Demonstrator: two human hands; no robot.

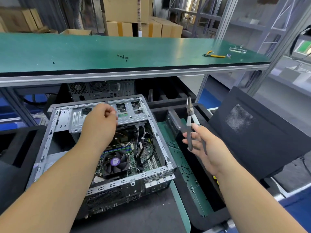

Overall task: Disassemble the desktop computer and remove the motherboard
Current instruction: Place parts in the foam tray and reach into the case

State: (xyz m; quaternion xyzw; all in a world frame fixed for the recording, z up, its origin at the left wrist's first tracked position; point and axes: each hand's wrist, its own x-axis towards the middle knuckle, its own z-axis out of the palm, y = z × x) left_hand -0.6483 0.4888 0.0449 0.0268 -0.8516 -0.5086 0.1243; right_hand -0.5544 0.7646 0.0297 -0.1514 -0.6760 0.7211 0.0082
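Observation:
An open desktop case (50, 132) lies on its side in front of me, its motherboard (148, 152) and black CPU fan (115, 163) exposed among dark cables. My left hand (99, 121) hovers over the silver drive cage (129, 111), fingers curled with the thumb and fingertips pinched together; whether they hold anything small I cannot tell. To the right of the case, my right hand (203, 142) holds grey-handled cutting pliers (191, 121) upright, jaws pointing up, the handles lying across loosely bent fingers.
A black side panel (255, 132) leans at the right. A green strip (183, 167) with small screws lies beside the case. On the green upper shelf (84, 51) lie several black screws (123, 56) and yellow-handled pliers (213, 55). Another computer (101, 90) stands behind, under the shelf.

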